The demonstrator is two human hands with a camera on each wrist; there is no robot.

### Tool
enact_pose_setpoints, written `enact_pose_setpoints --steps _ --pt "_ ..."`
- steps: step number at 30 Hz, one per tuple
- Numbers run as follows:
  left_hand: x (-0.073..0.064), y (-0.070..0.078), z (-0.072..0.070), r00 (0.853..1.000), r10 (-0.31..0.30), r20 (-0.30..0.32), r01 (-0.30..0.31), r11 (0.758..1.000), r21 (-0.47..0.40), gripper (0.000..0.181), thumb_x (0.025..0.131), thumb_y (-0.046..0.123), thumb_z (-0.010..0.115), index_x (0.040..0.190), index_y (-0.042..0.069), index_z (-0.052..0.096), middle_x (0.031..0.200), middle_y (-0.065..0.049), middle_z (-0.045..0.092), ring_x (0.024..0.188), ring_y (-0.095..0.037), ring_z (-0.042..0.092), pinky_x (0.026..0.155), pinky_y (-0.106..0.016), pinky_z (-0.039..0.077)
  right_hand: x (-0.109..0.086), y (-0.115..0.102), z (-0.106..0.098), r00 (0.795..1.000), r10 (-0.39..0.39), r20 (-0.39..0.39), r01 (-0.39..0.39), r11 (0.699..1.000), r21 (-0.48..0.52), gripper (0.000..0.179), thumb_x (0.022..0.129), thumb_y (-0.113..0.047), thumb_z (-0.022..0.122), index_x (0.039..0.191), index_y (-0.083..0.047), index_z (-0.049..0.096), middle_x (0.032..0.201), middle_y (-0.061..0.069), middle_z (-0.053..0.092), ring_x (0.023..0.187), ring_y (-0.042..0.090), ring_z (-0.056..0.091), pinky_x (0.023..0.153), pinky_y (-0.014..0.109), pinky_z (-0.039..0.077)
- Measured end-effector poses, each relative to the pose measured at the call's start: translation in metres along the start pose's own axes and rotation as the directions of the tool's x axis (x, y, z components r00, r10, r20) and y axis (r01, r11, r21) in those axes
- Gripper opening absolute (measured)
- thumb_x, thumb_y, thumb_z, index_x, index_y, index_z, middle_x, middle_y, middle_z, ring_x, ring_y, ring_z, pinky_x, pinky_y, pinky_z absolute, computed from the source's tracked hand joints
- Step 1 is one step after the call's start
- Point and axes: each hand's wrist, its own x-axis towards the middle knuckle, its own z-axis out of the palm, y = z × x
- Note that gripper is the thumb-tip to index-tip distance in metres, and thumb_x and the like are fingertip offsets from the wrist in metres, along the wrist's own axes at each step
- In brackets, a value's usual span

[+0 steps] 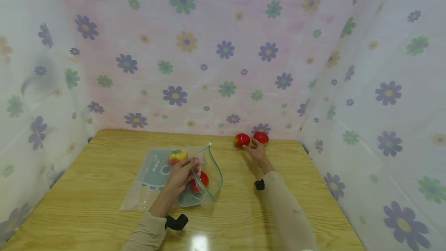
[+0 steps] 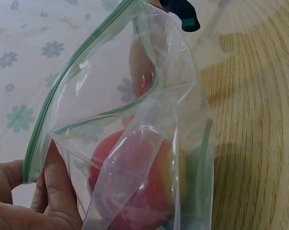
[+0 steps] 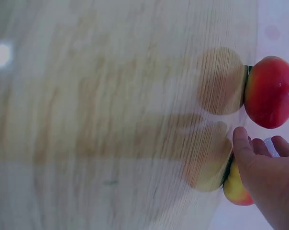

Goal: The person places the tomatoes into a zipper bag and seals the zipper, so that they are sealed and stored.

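My left hand [image 1: 181, 175] pinches the edge of a clear zip bag [image 2: 37, 139] with a green seal, and its mouth stands open. Inside the bag lies a round red fruit [image 1: 203, 180], seen through the plastic as red and yellow in the left wrist view. A second, yellow-red fruit [image 1: 178, 157] with a green top shows behind my left fingers. At the table's back edge my right hand [image 1: 257, 151] reaches between two red fruits, the left one [image 1: 242, 140] and the right one [image 1: 261, 138]. Its thumb is extended; a firm hold does not show.
The wood-grain table [image 1: 278, 204] ends at a flower-print cloth wall [image 1: 195, 69], with similar cloth on both sides. The bag's printed flat part [image 1: 153, 173] lies on the table to the left. Black wrist cameras [image 1: 176, 222] are strapped to both wrists.
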Motion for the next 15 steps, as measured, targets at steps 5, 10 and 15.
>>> enact_pose_setpoints --steps 5,10,15 --pt "0.003 -0.001 0.001 1.000 0.003 -0.009 -0.003 1.000 0.008 0.034 0.102 0.011 0.063 0.131 -0.008 0.061 0.086 0.005 0.073 0.069 -0.004 0.064 0.056 -0.016 0.049 0.006 -0.001 0.005 1.000 -0.002 -0.019 0.002 1.000 -0.002 0.070 0.101 -0.017 0.065 0.155 0.010 0.028 0.159 0.031 0.030 0.144 0.047 0.037 0.119 0.052 0.033" --pt "0.004 -0.002 0.002 1.000 0.003 -0.004 -0.003 1.000 0.010 0.034 0.102 0.011 0.062 0.131 -0.008 0.061 0.086 0.005 0.073 0.068 -0.005 0.063 0.056 -0.016 0.050 0.013 0.000 0.011 0.999 0.001 -0.045 0.000 1.000 0.017 0.074 0.101 -0.016 0.066 0.155 0.011 0.024 0.161 0.032 0.027 0.145 0.047 0.034 0.120 0.052 0.030" --pt "0.005 -0.003 0.001 1.000 0.004 -0.008 -0.003 1.000 0.025 0.034 0.103 0.012 0.062 0.130 -0.007 0.061 0.086 0.006 0.073 0.069 -0.005 0.063 0.056 -0.016 0.050 0.015 0.000 0.014 0.999 0.000 -0.050 0.001 0.999 0.034 0.076 0.100 -0.015 0.066 0.156 0.011 0.023 0.161 0.031 0.025 0.146 0.045 0.032 0.121 0.051 0.028"
